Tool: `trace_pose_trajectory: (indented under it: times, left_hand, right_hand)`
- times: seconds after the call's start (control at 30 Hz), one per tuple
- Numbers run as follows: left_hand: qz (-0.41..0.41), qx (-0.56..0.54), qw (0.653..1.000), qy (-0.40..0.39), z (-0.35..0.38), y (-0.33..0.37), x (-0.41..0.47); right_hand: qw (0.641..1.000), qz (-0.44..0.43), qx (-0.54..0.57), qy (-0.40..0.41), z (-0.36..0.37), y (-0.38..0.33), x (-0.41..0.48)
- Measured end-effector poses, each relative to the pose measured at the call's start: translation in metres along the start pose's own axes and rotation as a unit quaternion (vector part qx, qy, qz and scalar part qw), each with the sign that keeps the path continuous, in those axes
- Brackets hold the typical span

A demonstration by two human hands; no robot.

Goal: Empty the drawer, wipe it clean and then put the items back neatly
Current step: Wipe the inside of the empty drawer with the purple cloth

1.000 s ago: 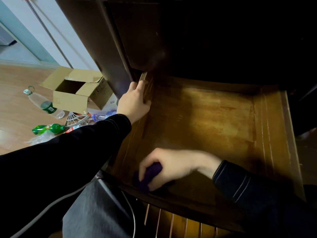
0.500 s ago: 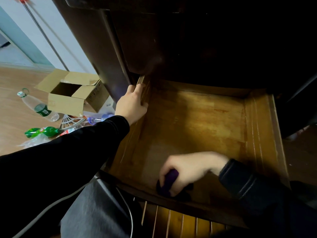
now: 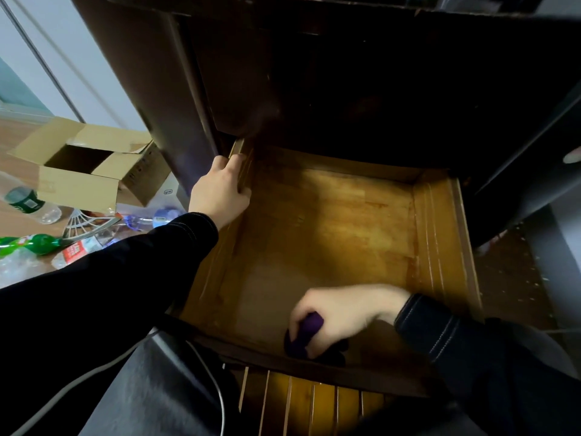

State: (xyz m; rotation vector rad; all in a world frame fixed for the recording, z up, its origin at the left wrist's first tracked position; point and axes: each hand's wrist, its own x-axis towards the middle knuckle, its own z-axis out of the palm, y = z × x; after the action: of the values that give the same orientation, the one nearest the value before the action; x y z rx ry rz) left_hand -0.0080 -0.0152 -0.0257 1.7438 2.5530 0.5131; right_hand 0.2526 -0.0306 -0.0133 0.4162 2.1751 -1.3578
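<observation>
One stage done: drawer [image 3: 330, 221] holds no items. Wiping under way: fingers of right hand [image 3: 342, 313] curl round purple cloth [image 3: 306, 336] near front wall; left hand [image 3: 220, 190] grips left wall. Bottles [image 3: 37, 245] lie on floor [image 3: 19, 226], return pending.

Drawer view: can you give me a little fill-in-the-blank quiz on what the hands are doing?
The right hand grips a ____ cloth on the drawer floor. The left hand holds the ____'s side wall. The open box lying to the left is made of ____.
Missing: purple; drawer; cardboard.
</observation>
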Motion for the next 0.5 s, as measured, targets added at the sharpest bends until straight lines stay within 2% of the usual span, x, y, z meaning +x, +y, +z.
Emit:
trace_pose_trajectory:
  times: [0.13, 0.3, 0.43, 0.5]
  left_hand:
    - [0.001, -0.011, 1.000, 0.011, 0.002, -0.001, 0.000]
    - [0.046, 0.039, 0.998, 0.016, -0.001, 0.003, -0.003]
    - [0.159, 0.112, 0.981, 0.004, -0.007, 0.015, -0.015]
    - [0.244, 0.110, 0.962, -0.045, -0.001, 0.031, -0.025]
  right_hand:
    - [0.998, 0.042, -0.004, -0.043, -0.008, 0.025, -0.035]
    - [0.998, 0.064, -0.006, -0.011, 0.003, 0.020, -0.028]
    - [0.997, 0.070, -0.006, 0.026, 0.013, 0.018, -0.028]
    - [0.996, 0.081, 0.010, 0.026, 0.011, 0.020, -0.039]
